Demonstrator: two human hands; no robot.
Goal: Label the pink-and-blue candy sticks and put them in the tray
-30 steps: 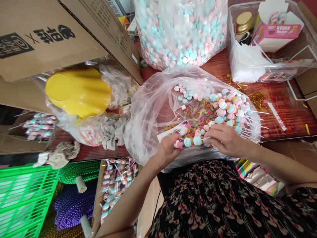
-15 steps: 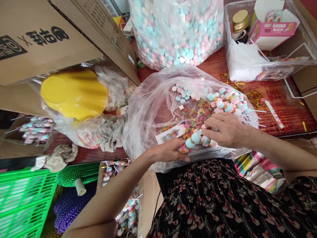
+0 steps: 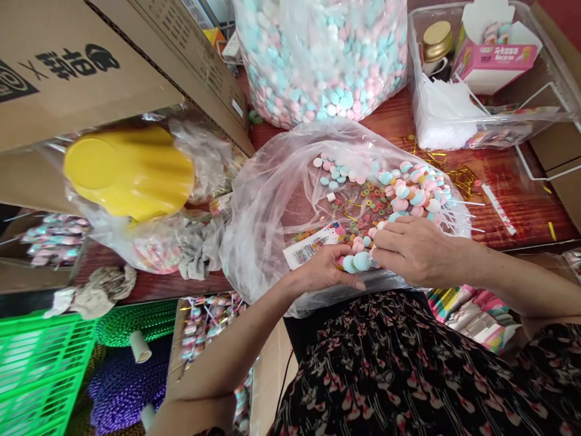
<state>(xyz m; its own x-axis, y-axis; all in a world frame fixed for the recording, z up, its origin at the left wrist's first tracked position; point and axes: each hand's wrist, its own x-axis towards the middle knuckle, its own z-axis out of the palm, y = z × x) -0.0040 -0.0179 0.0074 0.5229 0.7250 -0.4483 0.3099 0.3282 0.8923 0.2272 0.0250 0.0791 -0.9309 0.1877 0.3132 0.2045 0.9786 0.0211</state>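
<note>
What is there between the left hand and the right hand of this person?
In the head view, a short row of candies, mostly pale blue, lies between the left hand and the right hand.

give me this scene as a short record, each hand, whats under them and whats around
left hand: holding a row of pastel candies
right hand: at the row's other side, exact grip hidden
under the hands: clear plastic sheeting on a red-brown table
on the plastic: printed card, ring-shaped pieces, candy sticks
beyond it: large candy bag
</note>
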